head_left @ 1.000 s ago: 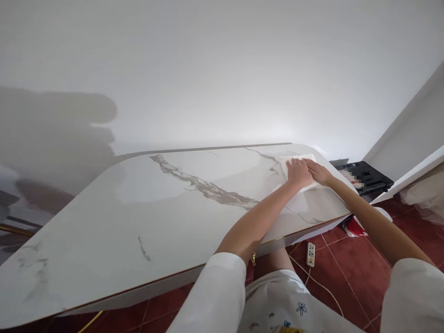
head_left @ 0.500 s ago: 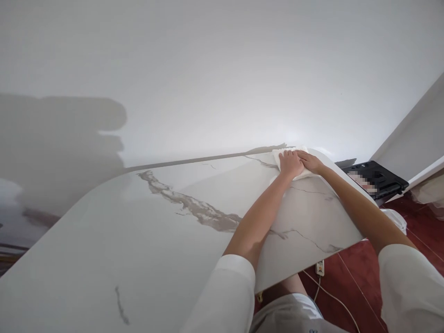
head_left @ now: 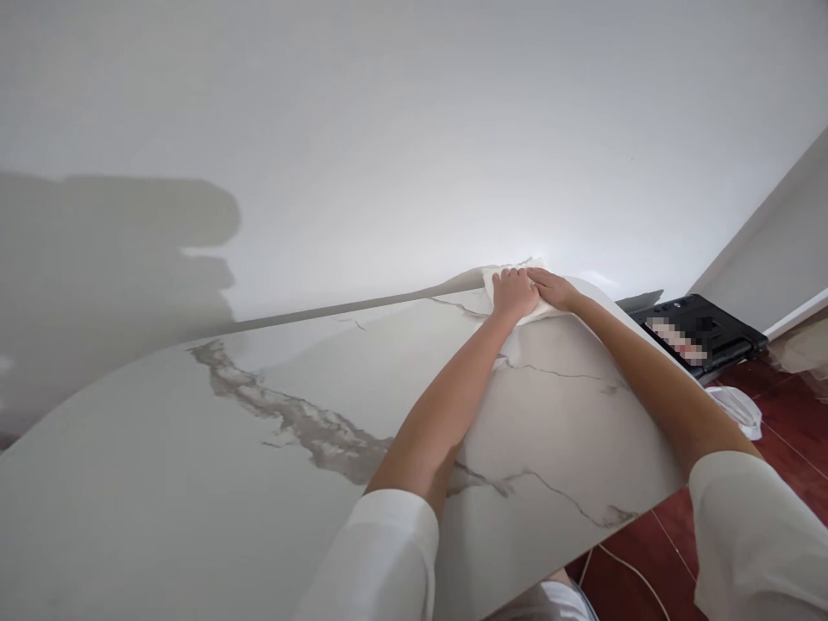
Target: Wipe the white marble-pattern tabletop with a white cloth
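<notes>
A white cloth [head_left: 544,314] lies bunched near the far right corner of the white, brown-veined marble-look tabletop [head_left: 194,509], along the edge by the wall. My left hand [head_left: 516,294] presses on the cloth with bent fingers closed over it. Right beside it, my right hand [head_left: 554,288] bears down on the cloth too, its fingers close together and reaching toward the left hand. Both arms stretch forward over the table. Part of the cloth is hidden under the hands.
A plain white wall [head_left: 388,155] rises behind the table's far edge. To the right, a black case-like object [head_left: 724,332] with a blurred patch stands beyond the table. A white plastic bag [head_left: 737,411] and a pale cable [head_left: 637,569] lie on the dark red floor [head_left: 789,448].
Both hands and the cloth have moved slightly toward the wall, up and left in the picture. The view has shifted, the tabletop fills more of it, and the power strip is out of sight.
</notes>
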The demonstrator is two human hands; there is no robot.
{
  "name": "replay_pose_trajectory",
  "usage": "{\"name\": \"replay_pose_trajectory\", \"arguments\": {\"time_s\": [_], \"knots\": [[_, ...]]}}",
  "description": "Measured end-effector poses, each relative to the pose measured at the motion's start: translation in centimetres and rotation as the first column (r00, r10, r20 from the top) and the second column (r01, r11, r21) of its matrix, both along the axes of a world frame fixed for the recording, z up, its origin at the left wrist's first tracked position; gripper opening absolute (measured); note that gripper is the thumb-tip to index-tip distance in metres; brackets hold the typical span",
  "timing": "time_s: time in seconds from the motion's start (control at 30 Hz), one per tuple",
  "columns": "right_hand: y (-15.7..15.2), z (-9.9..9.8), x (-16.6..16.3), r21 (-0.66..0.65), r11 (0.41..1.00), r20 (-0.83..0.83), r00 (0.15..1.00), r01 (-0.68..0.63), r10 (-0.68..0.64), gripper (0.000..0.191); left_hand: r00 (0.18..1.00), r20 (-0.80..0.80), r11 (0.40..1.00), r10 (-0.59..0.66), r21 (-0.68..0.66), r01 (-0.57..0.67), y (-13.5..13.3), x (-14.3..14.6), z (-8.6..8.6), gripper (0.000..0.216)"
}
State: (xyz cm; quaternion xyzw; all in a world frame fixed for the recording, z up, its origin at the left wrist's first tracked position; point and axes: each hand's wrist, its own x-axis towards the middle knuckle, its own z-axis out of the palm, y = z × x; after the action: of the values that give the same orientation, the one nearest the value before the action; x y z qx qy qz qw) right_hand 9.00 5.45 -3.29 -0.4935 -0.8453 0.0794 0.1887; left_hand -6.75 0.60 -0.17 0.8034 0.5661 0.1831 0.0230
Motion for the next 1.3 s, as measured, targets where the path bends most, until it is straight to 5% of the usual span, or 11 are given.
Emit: {"name": "replay_pose_trajectory", "arguments": {"time_s": [0.47,0.9,1.3], "knots": [[-0.8,-0.7,4.5,0.010,0.999,0.077,0.996,-0.040,0.039,0.058,0.999,-0.044,1.000,0.015,0.009,-0.014,-2.0,3.9,0.0,0.043],[-11.0,-1.1,6.1,-0.004,0.999,0.050,0.998,0.046,-0.046,0.058,0.992,-0.081,0.995,-0.100,-0.027,0.098,-10.5,4.5,0.4,0.049],[-19.6,-0.8,7.1,0.069,0.997,0.041,0.999,-0.017,0.014,0.062,0.988,-0.086,0.991,-0.129,-0.049,0.125,-18.4,5.2,0.8,0.051]]}}
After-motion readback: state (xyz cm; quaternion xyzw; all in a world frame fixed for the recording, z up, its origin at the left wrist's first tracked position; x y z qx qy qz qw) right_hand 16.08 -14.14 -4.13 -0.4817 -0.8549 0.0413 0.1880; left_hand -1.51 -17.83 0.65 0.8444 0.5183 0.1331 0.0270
